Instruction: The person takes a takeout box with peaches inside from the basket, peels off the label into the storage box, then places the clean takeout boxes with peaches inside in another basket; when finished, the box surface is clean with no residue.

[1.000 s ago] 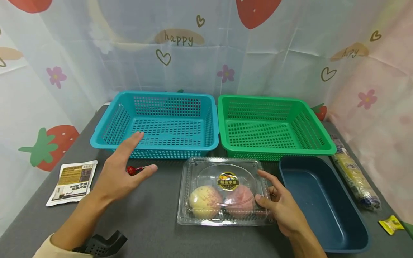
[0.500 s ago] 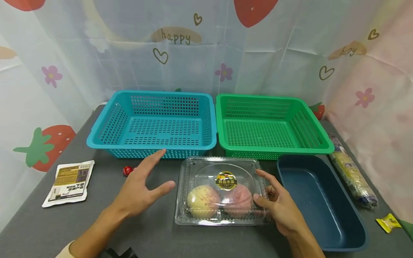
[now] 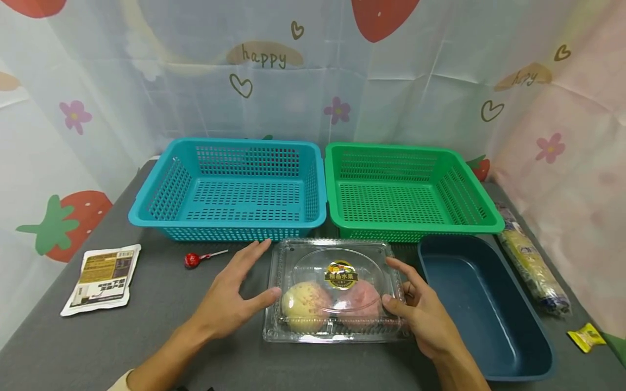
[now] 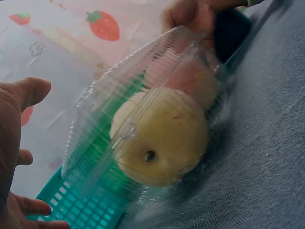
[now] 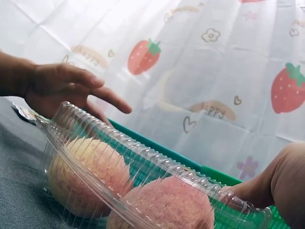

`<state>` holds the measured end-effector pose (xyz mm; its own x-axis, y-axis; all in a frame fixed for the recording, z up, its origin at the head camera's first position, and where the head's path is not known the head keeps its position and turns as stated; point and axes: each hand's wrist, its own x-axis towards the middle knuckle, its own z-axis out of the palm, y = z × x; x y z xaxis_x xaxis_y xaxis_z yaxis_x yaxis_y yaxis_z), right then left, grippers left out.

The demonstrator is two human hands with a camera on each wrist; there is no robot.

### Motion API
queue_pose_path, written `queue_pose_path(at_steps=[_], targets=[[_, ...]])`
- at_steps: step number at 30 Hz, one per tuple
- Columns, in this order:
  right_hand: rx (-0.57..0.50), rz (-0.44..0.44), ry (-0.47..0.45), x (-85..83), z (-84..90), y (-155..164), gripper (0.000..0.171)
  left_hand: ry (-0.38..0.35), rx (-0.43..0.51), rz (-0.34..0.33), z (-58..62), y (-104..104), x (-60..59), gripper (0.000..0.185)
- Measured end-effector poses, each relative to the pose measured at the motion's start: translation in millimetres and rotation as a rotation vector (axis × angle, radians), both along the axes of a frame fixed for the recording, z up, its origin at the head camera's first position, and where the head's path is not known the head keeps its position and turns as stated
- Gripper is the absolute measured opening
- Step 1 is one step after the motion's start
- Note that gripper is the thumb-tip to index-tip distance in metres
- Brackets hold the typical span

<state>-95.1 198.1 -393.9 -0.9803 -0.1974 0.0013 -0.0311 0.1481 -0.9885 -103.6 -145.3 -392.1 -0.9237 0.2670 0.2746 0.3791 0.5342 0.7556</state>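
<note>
Low in the centre of the head view sits the clear clamshell box (image 3: 336, 290) on the grey table (image 3: 161, 326), just in front of the seam between the blue basket (image 3: 230, 187) and the green basket (image 3: 411, 187), with the dark blue tray (image 3: 481, 304) just to its right. Inside, a pale yellow fruit (image 3: 305, 305) lies beside a pink fruit (image 3: 362, 304). Your right hand (image 3: 423, 315) is on the box's right edge, thumb laid against the side and fingers loosely curled at the rim; whether it truly pinches the plastic I cannot tell. Your left hand (image 3: 230, 298) is spread, fingers apart and straight, thumb tip at or just short of the left edge, holding nothing. Expect thin, springy plastic that flexes and may pop open if you squeeze the lid; it looks smooth and likely slippery. The two fruits probably give it moderate weight, and they may roll and bruise if you tilt it. Take it by the two short sides, low, under the ribbed rim, and keep it level.
</note>
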Motion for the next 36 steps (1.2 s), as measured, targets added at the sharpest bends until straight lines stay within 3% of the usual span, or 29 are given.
queue_pose_path(at_steps=[9,17,21,26,33,36], targets=[[0.002,-0.018,-0.032,0.3,2.3,-1.8,0.065,-0.094,0.011,-0.027,-9.6,11.7,-0.8,0.073],[-0.011,-0.012,-0.033,0.9,2.4,-3.0,0.065,-0.049,0.030,-0.015,-21.9,20.1,-0.6,0.076],[0.021,-0.026,-0.042,2.2,5.3,-4.2,0.064,-0.096,0.044,-0.001,-20.6,22.0,-0.5,0.079],[0.199,-0.063,-0.044,4.6,14.4,-8.0,0.064,-0.208,0.113,-0.036,-18.4,23.1,-1.2,0.079],[0.691,-0.098,0.049,6.7,38.4,-7.2,0.067,-0.276,0.159,-0.074,-13.5,23.7,-4.2,0.079],[0.741,-0.102,0.114,2.8,49.9,-4.9,0.066,-0.319,0.216,-0.090,-11.8,25.2,-5.1,0.081]])
